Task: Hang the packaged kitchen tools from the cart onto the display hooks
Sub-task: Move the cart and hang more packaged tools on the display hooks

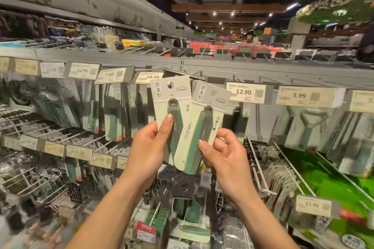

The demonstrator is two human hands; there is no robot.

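I hold two packaged kitchen tools up in front of the display. My left hand (149,147) grips the left package (169,97), a pale card with a green-handled tool, thumb pressed on its front. My right hand (224,153) pinches the right package (208,111), which tilts to the right and overlaps the left one. Both cards have a hang hole near the top. A bare metal display hook (182,74) juts out just above the left package's top edge, under the grey rail (222,66).
Price tags line the rail: 10.50 (150,77) left of the packages, 12.90 (243,92) and 5.99 (299,95) to the right. Hanging tool packages fill hooks on both sides. Long bare hooks (257,166) stick out at lower right. Green brushes (188,208) hang below.
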